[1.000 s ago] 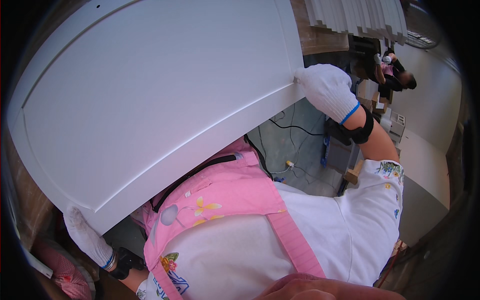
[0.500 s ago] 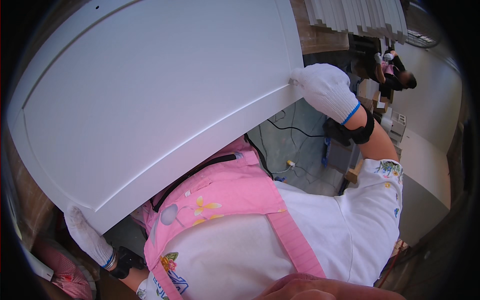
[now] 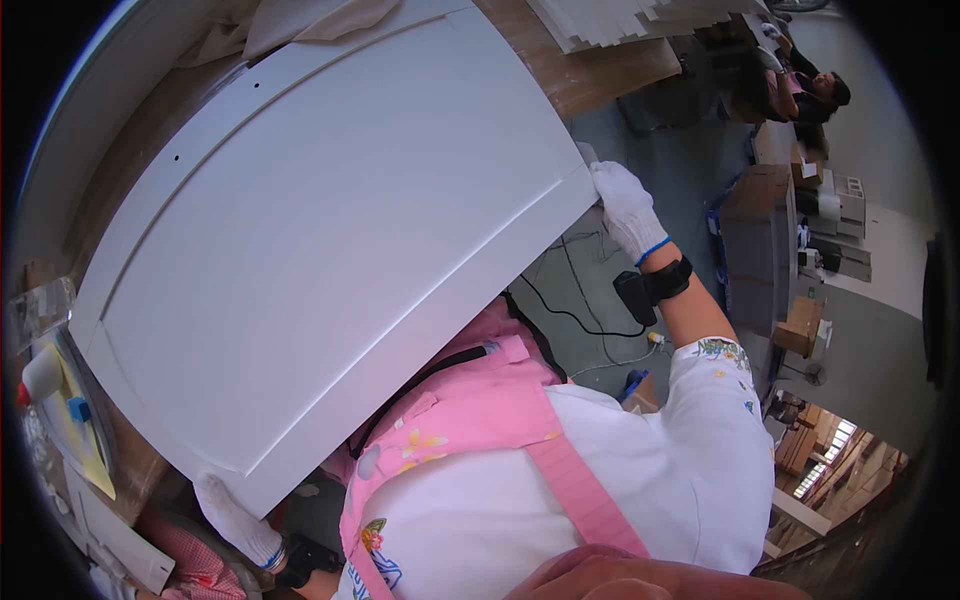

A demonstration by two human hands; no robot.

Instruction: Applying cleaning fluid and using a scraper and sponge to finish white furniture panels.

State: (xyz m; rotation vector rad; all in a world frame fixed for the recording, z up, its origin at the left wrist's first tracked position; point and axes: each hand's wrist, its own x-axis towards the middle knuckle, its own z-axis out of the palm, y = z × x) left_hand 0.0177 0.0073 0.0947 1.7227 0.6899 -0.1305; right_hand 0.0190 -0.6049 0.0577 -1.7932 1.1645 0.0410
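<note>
I've got the white panel [image 3: 330,240] over the brown worktop [image 3: 600,85]; can't tell if it's resting there. Left hand [image 3: 238,522]: fingers clamped on its near-left corner. Right hand [image 3: 627,208]: fingers clamped on the near-right one. Pink apron [image 3: 480,415] right behind. White strips [image 3: 600,20] lie farther along the worktop.

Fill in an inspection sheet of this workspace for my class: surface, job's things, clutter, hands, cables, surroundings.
Surface: brown table, showing beyond the panel.
Job's things: white panel with two dark holes near its far edge.
Clutter: crumpled beige sheet at the far side; yellow sheet at left.
Hands: gloved left hand and right hand hold the panel's near corners.
Cables: black cable and yellow plug over the floor.
Surroundings: another person and cardboard box at right.
</note>
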